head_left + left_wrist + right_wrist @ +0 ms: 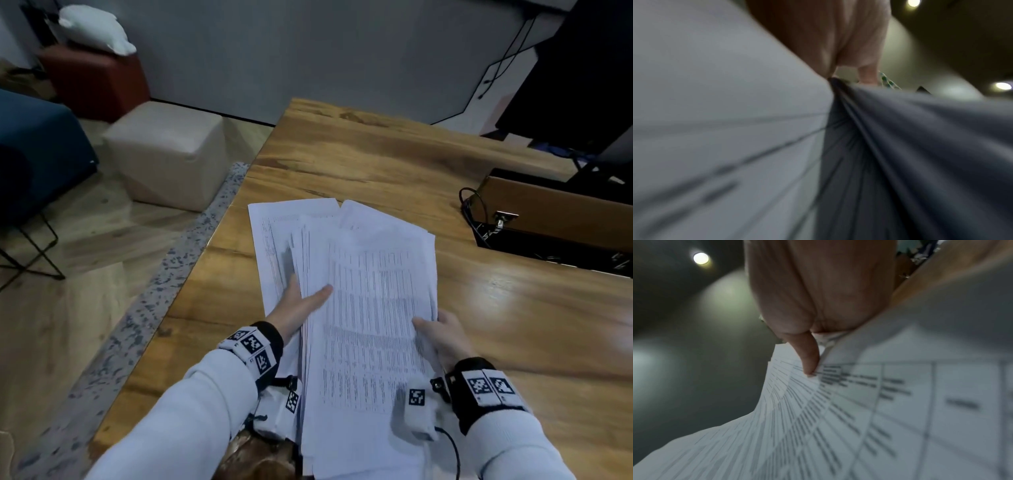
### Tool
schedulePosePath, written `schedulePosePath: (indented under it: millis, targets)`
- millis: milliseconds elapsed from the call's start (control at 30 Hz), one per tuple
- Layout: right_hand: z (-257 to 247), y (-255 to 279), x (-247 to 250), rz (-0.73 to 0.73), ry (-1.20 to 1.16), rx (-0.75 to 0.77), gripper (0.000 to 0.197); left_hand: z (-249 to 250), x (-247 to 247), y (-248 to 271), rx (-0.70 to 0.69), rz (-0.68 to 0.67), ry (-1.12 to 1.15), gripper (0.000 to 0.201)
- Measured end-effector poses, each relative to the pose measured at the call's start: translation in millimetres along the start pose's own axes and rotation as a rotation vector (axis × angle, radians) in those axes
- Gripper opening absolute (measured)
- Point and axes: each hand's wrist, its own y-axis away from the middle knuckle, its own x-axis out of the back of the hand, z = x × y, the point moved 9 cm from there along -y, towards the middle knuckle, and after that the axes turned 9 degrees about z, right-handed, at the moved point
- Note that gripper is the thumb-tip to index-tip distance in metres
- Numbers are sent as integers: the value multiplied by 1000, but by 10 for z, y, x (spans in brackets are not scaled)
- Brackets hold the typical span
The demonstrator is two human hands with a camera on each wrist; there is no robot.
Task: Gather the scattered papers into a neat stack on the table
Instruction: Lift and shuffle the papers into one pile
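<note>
The left hand point(297, 310) and right hand point(442, 334) are pinching the fanned papers point(359, 308) between them (edges uneven), risking sheets slipping loose.

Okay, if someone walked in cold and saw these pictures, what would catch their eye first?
First, the fanned bundle of printed papers at the near edge of the wooden table, its edges still uneven. The left hand has slipped between sheets on one side, thumb on top; the right hand pinches the other edge. Further right, an open cable box is sunk in the tabletop.
</note>
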Motion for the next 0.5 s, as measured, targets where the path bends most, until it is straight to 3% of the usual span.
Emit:
schedulePosePath:
  millis: [100,200,333,367,433,500]
  targets:
    - [23,-72,59,32,-82,-44,29,52,-10,77,-45,-46,40,81]
    - [13,-115,48,55,-147,-50,36,149,-62,112,-113,-77,-74,79]
    - [-92,-94,-38,28,-155,-2,78,438,61,59,-264,17,-65,77]
    - [-150,-89,-58,5,-141,-1,77,523,119,24,-300,51,-39,77]
    - [-291,-113,-56,-14,-157,0,48,662,183,-67,-321,73,10,79]
    - [-468,-181,-13,22,-156,38,23,706,140,-180,-254,16,-24,76]
